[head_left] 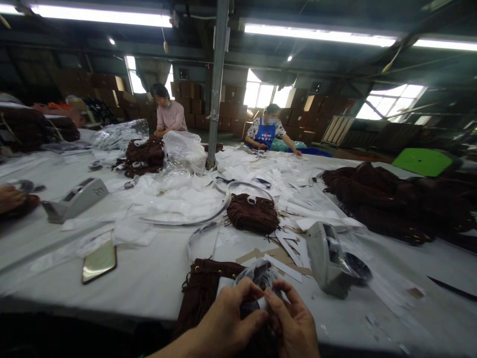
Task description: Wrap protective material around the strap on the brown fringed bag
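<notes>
A dark brown fringed bag [197, 286] with gold eyelets lies at the table's near edge, in front of me. Crumpled clear plastic wrap [261, 271] is bunched at its right side, above my fingers. My left hand [233, 313] is closed, its thumb and fingertips pinching the plastic. Fingertip to fingertip with it, my right hand [292, 315] pinches a small white piece [263, 303], perhaps tape or paper. The lower part of the bag is hidden behind my hands. Another brown fringed bag [252, 214] rests further up the table, a clear-wrapped strap looped behind it.
A grey tape dispenser [328, 261] stands to the right, another tape dispenser [76, 199] to the left. A phone [100, 261] lies at left. Brown bags [395, 199] are piled at right. Two people work across the table, near a pole [218, 84]; another person's hand [11, 199] shows at far left.
</notes>
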Demonstrator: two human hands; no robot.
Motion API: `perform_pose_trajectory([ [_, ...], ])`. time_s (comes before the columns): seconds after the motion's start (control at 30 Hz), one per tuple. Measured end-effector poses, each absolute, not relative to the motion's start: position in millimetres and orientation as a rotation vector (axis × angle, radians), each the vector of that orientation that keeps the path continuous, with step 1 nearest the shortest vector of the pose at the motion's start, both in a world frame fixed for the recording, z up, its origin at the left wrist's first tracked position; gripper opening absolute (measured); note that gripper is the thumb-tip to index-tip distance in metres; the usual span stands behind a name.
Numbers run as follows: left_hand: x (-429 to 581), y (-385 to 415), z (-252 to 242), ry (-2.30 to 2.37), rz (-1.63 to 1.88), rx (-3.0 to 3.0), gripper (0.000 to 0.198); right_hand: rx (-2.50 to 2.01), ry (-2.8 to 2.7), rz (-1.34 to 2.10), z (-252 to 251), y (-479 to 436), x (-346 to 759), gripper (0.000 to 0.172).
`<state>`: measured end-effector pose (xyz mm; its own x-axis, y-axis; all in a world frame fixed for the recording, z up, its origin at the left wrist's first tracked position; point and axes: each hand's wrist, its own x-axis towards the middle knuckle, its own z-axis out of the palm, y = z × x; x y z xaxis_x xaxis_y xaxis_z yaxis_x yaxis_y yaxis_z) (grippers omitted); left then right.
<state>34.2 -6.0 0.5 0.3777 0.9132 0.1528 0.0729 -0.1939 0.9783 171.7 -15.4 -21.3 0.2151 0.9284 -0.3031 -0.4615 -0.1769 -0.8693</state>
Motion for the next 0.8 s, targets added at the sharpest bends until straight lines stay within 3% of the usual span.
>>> perform_pose_trajectory([
  [0.5, 34.5, -5.5, -1.9, 0.903, 0.958, 1.653, 0.027, -1.213, -0.612, 1.289, -6.3, -13.7, 167.3, 0.042],
  [0.8, -19.8, 13.0, -22.3, 1.386, 0.970, 1.759, 0.030, -1.331, -0.891, 1.240, 3.0, 1.3, 203.0, 0.048],
])
